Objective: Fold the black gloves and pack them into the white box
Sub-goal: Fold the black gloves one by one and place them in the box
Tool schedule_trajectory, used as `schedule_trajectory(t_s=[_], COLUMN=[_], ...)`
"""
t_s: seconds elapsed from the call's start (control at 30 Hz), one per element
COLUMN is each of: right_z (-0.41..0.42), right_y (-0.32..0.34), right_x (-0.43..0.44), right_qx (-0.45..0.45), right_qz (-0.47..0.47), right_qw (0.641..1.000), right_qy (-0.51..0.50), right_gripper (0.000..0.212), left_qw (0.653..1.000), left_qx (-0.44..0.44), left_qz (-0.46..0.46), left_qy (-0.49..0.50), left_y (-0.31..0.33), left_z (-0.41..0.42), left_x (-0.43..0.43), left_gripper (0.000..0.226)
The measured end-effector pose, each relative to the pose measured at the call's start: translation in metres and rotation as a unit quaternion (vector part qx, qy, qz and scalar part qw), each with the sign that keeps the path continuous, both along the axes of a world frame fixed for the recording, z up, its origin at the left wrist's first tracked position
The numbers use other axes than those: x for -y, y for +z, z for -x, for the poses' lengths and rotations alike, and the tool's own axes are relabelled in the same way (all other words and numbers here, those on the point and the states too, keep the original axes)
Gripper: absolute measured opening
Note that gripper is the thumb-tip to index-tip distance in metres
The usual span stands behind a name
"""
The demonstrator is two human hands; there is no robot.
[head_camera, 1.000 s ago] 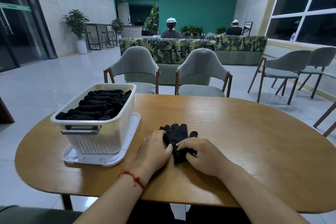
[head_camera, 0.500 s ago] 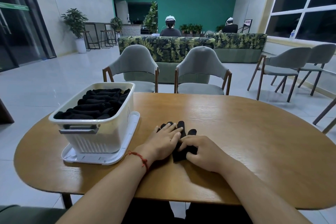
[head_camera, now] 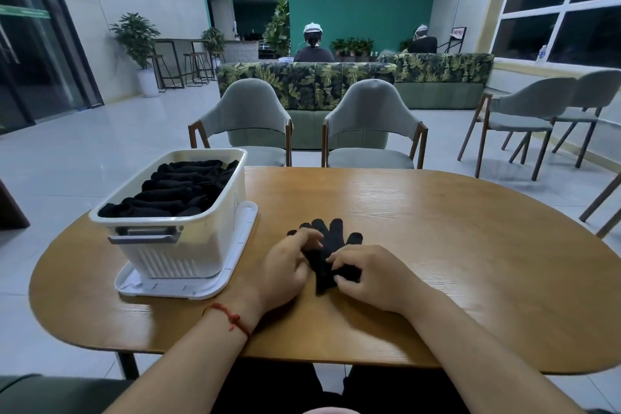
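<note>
The black gloves lie on the table between the hands, long axis 6-to-12 o'clock, fingertips at 12; right hand pinches the cuff end, left hand touches them with blurred fingers, grip unclear; white box sits at 10 o'clock.

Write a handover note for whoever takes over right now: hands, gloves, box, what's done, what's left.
Left hand: fingers curled on the left side of the gloves; blurred.
Right hand: pinches their near end.
Gloves: flat on the table, fingertips pointing away, right of the box.
Done: the box already holds a pile of folded black gloves.
Left: fold these gloves and put them in the box.
</note>
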State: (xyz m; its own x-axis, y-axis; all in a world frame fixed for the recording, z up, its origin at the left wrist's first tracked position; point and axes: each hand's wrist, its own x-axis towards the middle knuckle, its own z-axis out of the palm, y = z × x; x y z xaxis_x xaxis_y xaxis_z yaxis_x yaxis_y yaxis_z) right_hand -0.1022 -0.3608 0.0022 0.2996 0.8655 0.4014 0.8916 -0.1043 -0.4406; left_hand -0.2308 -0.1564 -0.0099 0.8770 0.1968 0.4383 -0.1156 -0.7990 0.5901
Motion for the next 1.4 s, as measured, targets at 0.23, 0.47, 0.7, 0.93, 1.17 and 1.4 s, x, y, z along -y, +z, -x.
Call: schedule_trajectory(t_s=[0.23, 0.47, 0.7, 0.93, 1.17, 1.4], right_z=[0.003, 0.002, -0.010, -0.012, -0.012, -0.007], right_y=[0.003, 0.018, 0.011, 0.000, 0.000, -0.003], right_x=[-0.003, 0.011, -0.006, -0.018, -0.017, -0.024], right_qx=[-0.059, -0.200, -0.249, -0.154, -0.120, -0.020], right_qz=[-0.057, -0.050, -0.052, -0.047, -0.060, -0.039], right_qw=[0.996, 0.978, 0.960, 0.964, 0.969, 0.977], right_qy=[-0.026, -0.009, -0.113, -0.213, -0.207, -0.207], right_gripper=[0.013, 0.032, 0.010, 0.021, 0.017, 0.014], left_qw=[0.997, 0.996, 0.984, 0.977, 0.981, 0.988], left_qx=[-0.019, -0.030, -0.040, -0.032, 0.006, 0.015], left_qz=[-0.062, 0.081, 0.169, 0.123, 0.153, 0.078], left_qy=[-0.034, -0.011, 0.028, 0.172, 0.119, 0.134], left_y=[-0.003, 0.000, 0.012, 0.009, 0.005, 0.000], left_z=[0.000, 0.001, -0.009, -0.027, -0.017, -0.022], left_x=[0.003, -0.002, 0.005, 0.014, 0.010, 0.014], left_gripper=[0.035, 0.022, 0.026, 0.037, 0.024, 0.013])
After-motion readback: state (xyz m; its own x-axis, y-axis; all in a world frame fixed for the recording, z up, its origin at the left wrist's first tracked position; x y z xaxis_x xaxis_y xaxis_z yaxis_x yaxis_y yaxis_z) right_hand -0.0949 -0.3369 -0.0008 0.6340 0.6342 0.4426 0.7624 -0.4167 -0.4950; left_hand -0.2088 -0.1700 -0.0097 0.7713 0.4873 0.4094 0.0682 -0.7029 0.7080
